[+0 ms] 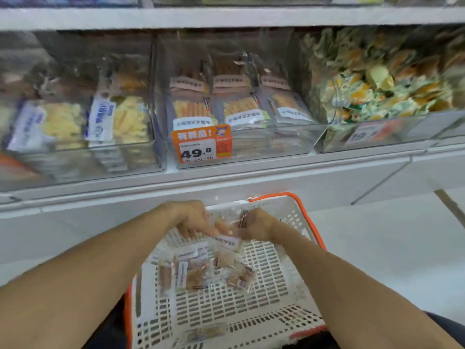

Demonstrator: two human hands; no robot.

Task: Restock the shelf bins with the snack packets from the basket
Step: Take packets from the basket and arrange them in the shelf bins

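A white basket with an orange rim sits low in front of me, holding several clear snack packets. Over its far end both my hands hold one clear packet of pale snack pieces. My left hand grips the packet's left side with fingers curled down. My right hand pinches its right end. Above, the middle clear shelf bin holds rows of similar packets behind an orange 49.8 price tag.
A left bin holds yellow chip packets. A right bin is heaped with small green-and-orange wrapped snacks. A white shelf ledge runs between the bins and the basket. Pale floor lies to the right.
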